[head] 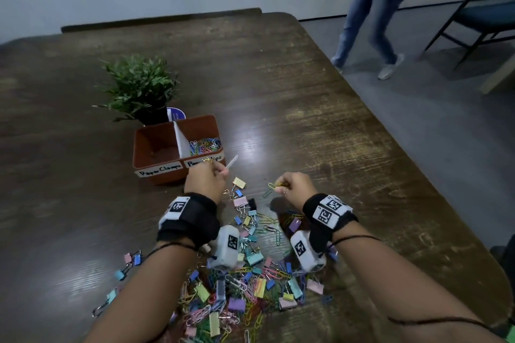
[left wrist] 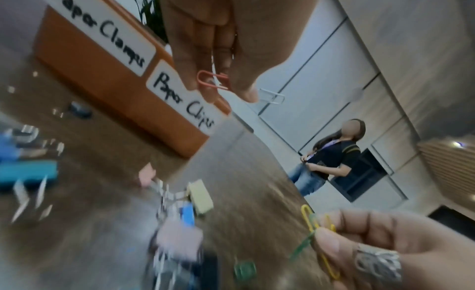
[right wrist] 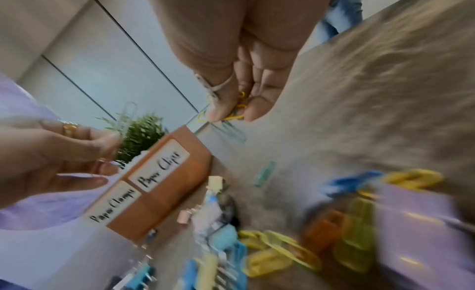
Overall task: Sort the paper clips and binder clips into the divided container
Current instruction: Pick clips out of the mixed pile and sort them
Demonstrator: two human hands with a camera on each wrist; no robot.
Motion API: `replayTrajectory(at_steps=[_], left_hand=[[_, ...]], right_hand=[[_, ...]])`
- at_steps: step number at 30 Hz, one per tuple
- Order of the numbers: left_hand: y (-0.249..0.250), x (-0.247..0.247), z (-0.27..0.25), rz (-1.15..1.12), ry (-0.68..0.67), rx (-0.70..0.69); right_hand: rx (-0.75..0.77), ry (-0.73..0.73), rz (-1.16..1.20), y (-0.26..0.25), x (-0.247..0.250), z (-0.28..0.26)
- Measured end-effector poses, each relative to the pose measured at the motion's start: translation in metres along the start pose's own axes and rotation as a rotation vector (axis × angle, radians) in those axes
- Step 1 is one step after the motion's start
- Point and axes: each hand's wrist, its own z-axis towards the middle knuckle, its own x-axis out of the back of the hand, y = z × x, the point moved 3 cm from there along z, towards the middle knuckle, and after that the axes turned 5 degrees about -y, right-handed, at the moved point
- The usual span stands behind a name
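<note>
A dark wooden desk (head: 292, 108) fills most of the head view, with a grey floor, a folding chair (head: 479, 8) in the upper right corner and a second person (head: 376, 17) standing at the top right. Left of centre sits the orange divided container (head: 156, 172), labelled "Paper Clamps" on its left compartment, which looks empty, and "Paper Clips" on its right one, which already holds a coloured heap; a small potted plant (head: 139, 86) stands just behind it. The unsorted pile (head: 245, 281) of paper clips and binder clips spreads across the lower centre of the frame, between the two forearms. The left hand (head: 204, 179) hovers just in front of the container's right compartment, its fingers (left wrist: 187, 75) pinching a pink paper clip (left wrist: 213, 82) and a white one (left wrist: 273, 96). The right hand (head: 295, 186), right of centre, pinches a few yellow and green paper clips (head: 274, 186) between thumb and fingertips. The paper clips are light, thin and slick, and likely to tangle or slip, so a fingertip pinch across the wire loops suits them. The binder clips look stiffer and bulkier, best taken by the coloured body or the wire handles.
</note>
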Motion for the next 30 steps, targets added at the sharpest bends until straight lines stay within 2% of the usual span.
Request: replayTrajectory(at_steps=[4, 8, 12, 15, 20, 23, 25, 28, 30], left_hand=[[-0.013, 0.034, 0.035, 0.010, 0.108, 0.048], [-0.024, 0.050, 0.064, 0.054, 0.109, 0.077], [-0.024, 0.052, 0.085, 0.081, 0.111, 0.069], [-0.028, 0.048, 0.097, 0.081, 0.089, 0.109], [-0.030, 0.042, 0.094, 0.039, 0.072, 0.038], [-0.026, 0.041, 0.073, 0.038, 0.125, -0.088], [-0.025, 0.032, 0.051, 0.090, 0.111, -0.171], [-0.022, 0.008, 0.011, 0.099, -0.014, -0.264], [-0.018, -0.017, -0.017, 0.096, -0.167, -0.311]], right_hand=[[0.118, -0.027, 0.131, -0.053, -0.002, 0.030], [0.196, -0.025, 0.188, -0.100, -0.010, 0.070], [0.202, 0.028, 0.131, -0.139, -0.021, 0.107], [0.191, 0.026, -0.061, -0.153, -0.031, 0.127], [0.266, -0.053, -0.296, -0.155, -0.040, 0.123], [0.338, -0.009, -0.207, -0.147, -0.034, 0.098], [0.357, 0.027, -0.140, -0.130, -0.025, 0.074], [0.285, -0.015, -0.247, -0.085, -0.018, 0.033], [0.184, -0.091, -0.363, -0.045, -0.016, 0.009]])
